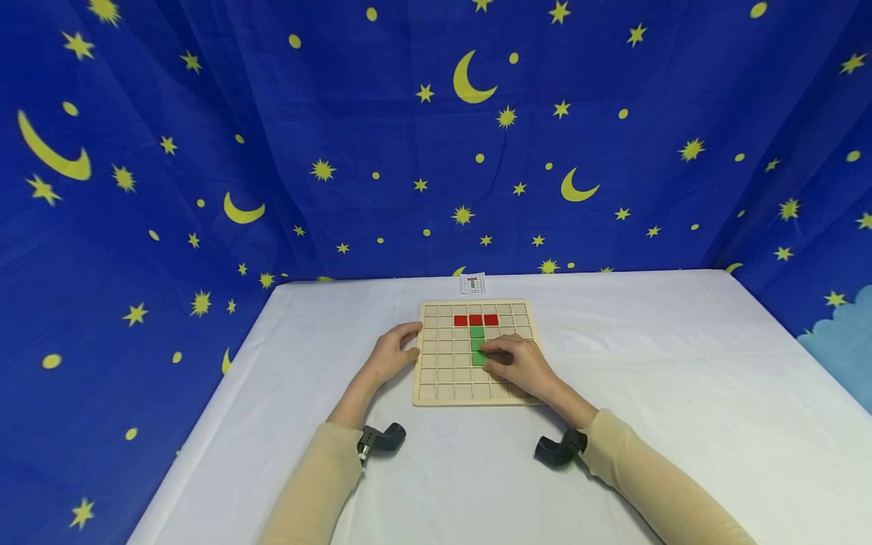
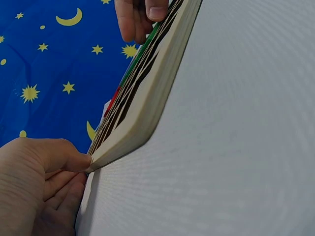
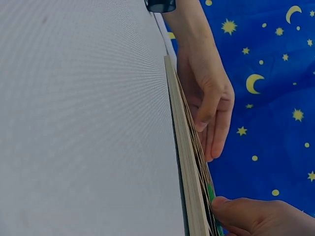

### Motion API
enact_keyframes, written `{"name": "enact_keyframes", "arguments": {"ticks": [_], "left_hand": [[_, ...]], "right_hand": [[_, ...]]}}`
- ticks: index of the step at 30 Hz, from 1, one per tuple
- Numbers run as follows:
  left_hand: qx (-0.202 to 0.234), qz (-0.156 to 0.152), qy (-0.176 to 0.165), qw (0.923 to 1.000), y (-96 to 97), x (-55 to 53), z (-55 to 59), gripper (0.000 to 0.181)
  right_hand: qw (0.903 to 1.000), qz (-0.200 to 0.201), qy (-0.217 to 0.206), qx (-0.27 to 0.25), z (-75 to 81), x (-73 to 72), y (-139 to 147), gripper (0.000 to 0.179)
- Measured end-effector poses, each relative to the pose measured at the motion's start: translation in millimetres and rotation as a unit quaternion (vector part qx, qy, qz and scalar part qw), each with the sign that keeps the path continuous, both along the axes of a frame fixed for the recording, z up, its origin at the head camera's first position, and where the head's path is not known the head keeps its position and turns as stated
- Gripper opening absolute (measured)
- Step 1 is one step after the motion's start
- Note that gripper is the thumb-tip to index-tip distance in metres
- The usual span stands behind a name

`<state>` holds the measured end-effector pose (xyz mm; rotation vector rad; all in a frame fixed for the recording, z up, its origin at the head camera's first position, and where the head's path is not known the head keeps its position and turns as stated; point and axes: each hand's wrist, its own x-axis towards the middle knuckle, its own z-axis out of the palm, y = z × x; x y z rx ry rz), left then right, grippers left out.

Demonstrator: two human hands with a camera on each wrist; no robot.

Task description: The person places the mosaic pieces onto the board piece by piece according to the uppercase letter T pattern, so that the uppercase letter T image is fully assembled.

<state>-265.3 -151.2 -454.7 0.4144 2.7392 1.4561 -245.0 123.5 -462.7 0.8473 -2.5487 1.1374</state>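
A square wooden grid board (image 1: 428, 399) lies flat on the white-covered table. Three red square tiles (image 1: 475, 320) sit side by side in one row of it. Below the middle one, green square tiles (image 1: 477, 331) run down a column. My right hand (image 1: 521, 365) reaches over the board's right side, its thumb and forefinger at the lowest green tile (image 1: 479, 359), which they seem to pinch. The fingers partly cover that tile. My left hand (image 1: 390, 356) rests against the board's left edge, thumb and fingers touching the rim, as the left wrist view (image 2: 42, 182) also shows.
Behind the board lies a small printed card (image 1: 473, 284) with a red and green pattern on a grid. A blue curtain (image 1: 381, 151) with yellow moons and stars hangs round the table (image 1: 654, 363). Each wrist bears a black camera mount (image 1: 560, 449).
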Motion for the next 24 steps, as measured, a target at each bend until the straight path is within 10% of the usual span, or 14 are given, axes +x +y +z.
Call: {"name": "enact_keyframes", "arguments": {"ticks": [6, 10, 17, 24], "left_hand": [[-0.002, -0.002, -0.002, 1.0000, 1.4, 1.2, -1.1, 0.050], [0.001, -0.005, -0.005, 1.0000, 0.8, -1.1, -0.2, 0.051], [0.004, -0.011, 0.002, 0.9999, -0.6, -10.1, 2.1, 0.051], [-0.001, -0.009, -0.009, 0.9999, -3.6, -8.1, -4.6, 0.051]], "right_hand": [[0.9998, 0.000, -0.016, -0.013, -0.6, 2.4, 1.7, 0.030], [0.9924, 0.001, -0.099, -0.073, 5.0, 0.0, 1.6, 0.029], [0.9261, -0.021, -0.285, -0.246, 42.2, -17.1, 24.6, 0.045], [0.8946, -0.072, -0.264, -0.353, 74.7, -25.6, 72.9, 0.047]]}}
